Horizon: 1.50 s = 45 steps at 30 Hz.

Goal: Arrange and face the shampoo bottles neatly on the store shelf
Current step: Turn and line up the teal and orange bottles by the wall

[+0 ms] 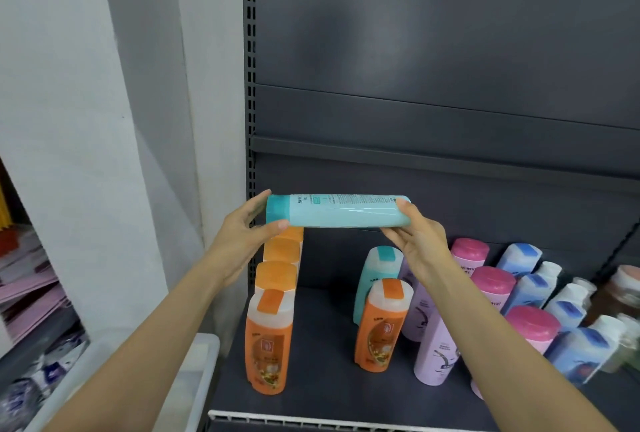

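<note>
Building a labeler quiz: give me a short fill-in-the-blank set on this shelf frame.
1. The teal bottle is held ____ in the air, not upright.
2. The left hand grips its ____ end.
3. On the shelf, the row at the far left has ____ caps.
4. The right hand holds the bottle's ____ end.

Missing words: sideways; cap; orange; base

Both arms reach forward — left hand (247, 223) and right hand (417, 241) raised, fingers curled, hands gripping.
</note>
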Tool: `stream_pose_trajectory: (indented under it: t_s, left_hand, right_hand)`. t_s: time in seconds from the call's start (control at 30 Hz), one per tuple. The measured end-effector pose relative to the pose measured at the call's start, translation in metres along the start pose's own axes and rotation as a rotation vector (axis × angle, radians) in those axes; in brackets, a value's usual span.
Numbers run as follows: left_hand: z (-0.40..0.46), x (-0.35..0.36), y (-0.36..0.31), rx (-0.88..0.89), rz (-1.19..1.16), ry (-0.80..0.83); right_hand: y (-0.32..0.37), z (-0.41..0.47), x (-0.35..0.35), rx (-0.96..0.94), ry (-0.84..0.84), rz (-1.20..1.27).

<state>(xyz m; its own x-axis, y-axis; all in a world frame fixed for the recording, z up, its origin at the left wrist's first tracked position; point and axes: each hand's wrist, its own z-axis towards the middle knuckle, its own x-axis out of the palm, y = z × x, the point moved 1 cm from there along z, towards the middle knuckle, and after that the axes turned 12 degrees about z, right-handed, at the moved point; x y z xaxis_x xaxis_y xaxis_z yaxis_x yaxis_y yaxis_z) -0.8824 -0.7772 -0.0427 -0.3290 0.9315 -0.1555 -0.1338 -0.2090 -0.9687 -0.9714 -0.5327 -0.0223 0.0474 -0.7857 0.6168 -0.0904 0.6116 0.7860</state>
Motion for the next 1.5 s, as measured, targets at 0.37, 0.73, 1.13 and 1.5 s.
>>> stream_pose_trajectory:
  t_s: [0.37, 0.73, 1.13, 1.5]
  left_hand:
    - [0.005, 0.011, -0.02, 0.249, 0.312, -0.102]
    - [0.024, 0.055, -0.046, 0.269, 0.269, -0.245]
    - [0.087, 0.135, -0.026, 0.287, 0.575, -0.226]
    - [0.138, 0.198, 0.024, 0.105, 0.849, 0.118]
  right_hand:
    - [-0.001, 0.006, -0.01, 0.14, -0.142, -0.22]
    - [-0.008, 0.045, -0.029, 0.049, -0.205, -0.56]
    - [0.017, 0.116, -0.092, -0.183, 0.135, -1.359]
    - [0.006, 0.146, -0.137, -0.199, 0.396, -1.655]
